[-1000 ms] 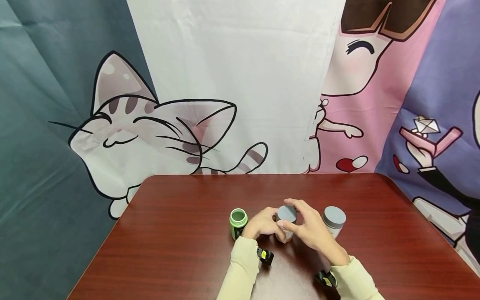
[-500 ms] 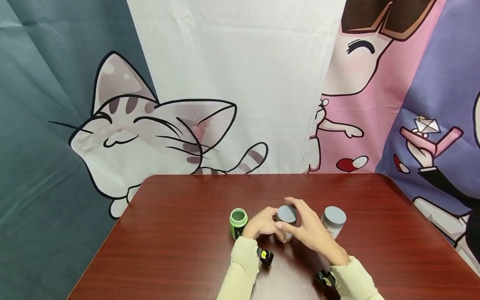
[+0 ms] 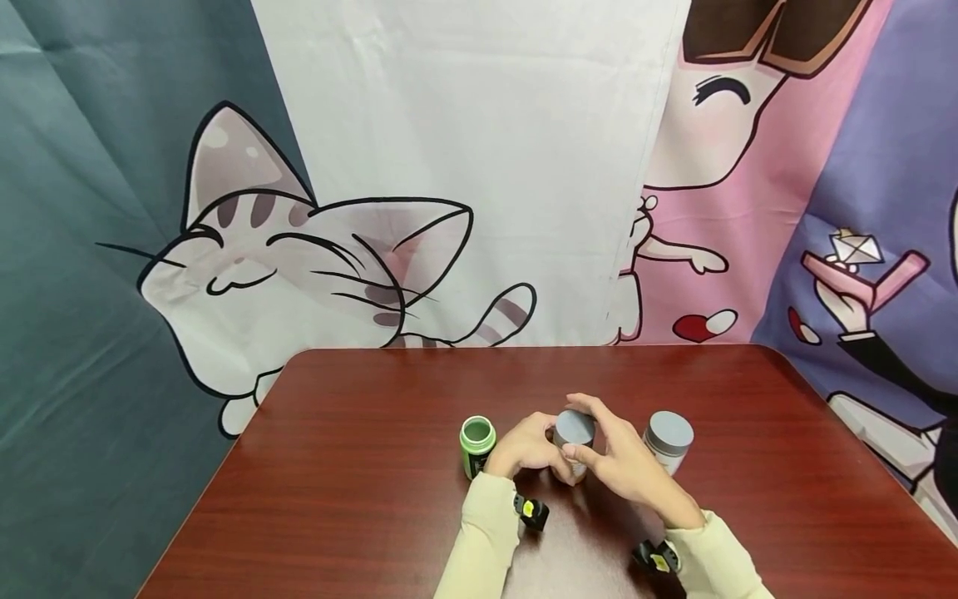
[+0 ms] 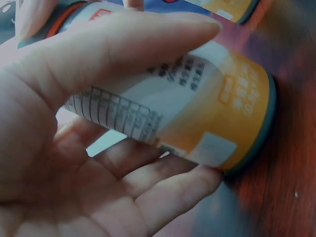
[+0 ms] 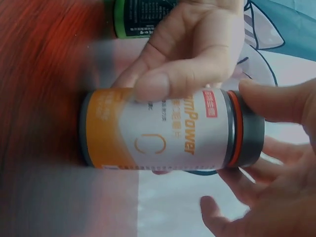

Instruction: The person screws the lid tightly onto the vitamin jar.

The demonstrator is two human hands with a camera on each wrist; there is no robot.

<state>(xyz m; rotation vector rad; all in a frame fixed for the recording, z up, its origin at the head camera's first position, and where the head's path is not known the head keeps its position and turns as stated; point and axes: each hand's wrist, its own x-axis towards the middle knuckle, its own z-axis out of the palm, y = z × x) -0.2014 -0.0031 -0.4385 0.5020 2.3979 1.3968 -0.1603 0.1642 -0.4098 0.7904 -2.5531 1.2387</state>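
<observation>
A pill bottle (image 5: 160,131) with a white and orange label stands upright on the table in the middle of the head view. My left hand (image 3: 533,445) grips its body, thumb across the label and fingers round the other side, as the left wrist view shows up close on the bottle (image 4: 232,108). Thumb and fingers of my right hand (image 3: 619,453) hold the grey lid (image 5: 252,131) from both sides. Under the lid's edge runs an orange-red ring (image 5: 237,129). Part of the bottle's body is hidden by my hands in the head view.
Left of my hands stands a green bottle (image 3: 476,453) with an uncapped mouth. To the right is a white jar (image 3: 669,439) with a grey lid, partly behind my right hand. The brown table (image 3: 359,449) ends at a printed cartoon curtain (image 3: 479,125).
My right thumb slides left along the lid, then back to the right. My left hand keeps its grip on the bottle, and the other containers stay where they are.
</observation>
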